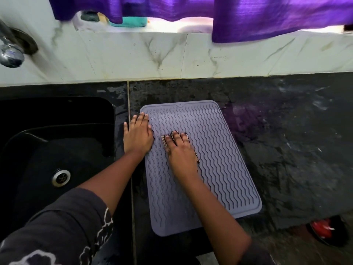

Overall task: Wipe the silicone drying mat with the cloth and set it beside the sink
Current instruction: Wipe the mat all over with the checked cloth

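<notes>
Mat position: silicone drying mat [210, 150], grey with wavy ribs, lies flat on the dark counter [286, 150], just right of the sink [38, 150]. Long axis runs near to far, the near end skewed a little to the right. Near end reaches the counter's front edge; cannot tell whether it overhangs.

Left hand [137, 136]: fingers straight and together, palm down on the mat's far left edge, with the little finger off the mat on the counter strip between mat and sink. Reads as a hold-down, not a grasp.

Right hand [181, 152]: grip spread, fingers fanned and pressed flat on the cloth [172, 135]. Only striped bits of the cloth show, between the fingers and at the hand's right edge. The hand sits left of the mat's centre line, in the far half.

Key relation: the largest unwiped-looking areas lie to the right of the right hand and nearward, under and beyond its forearm. Judgement: wiping is in progress, and strokes along the long axis toward the near end suit the ribs. The right hand is the nearer one for that.

Placement: the mat already lies beside the sink, so little repositioning seems needed.
</notes>
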